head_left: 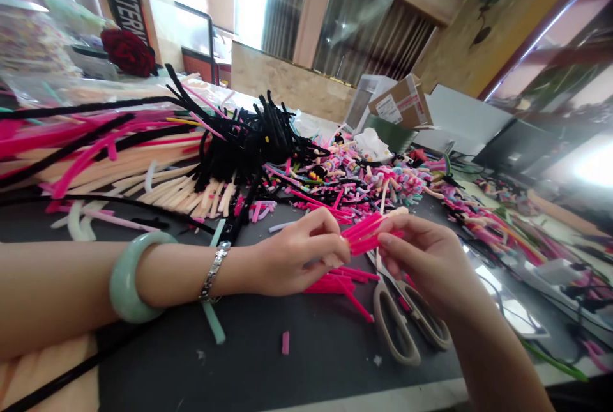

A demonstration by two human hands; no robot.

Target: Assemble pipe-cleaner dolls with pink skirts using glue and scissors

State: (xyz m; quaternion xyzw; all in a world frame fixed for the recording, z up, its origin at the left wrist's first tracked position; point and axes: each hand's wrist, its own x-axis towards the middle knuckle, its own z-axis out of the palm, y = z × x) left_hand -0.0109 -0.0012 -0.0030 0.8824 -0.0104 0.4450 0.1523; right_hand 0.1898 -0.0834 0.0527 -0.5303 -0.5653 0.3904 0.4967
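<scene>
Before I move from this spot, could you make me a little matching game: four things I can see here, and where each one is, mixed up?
Things
1. Scissors
2. Pale green bangle
3. Bundle of pink strips
4. Dark red rose

Places
A. Around the left forearm
B. Beside the lettered sign
C. On the dark tabletop
D. Held between left hand and right hand

Right pairs: 1-C, 2-A, 3-D, 4-B
</scene>
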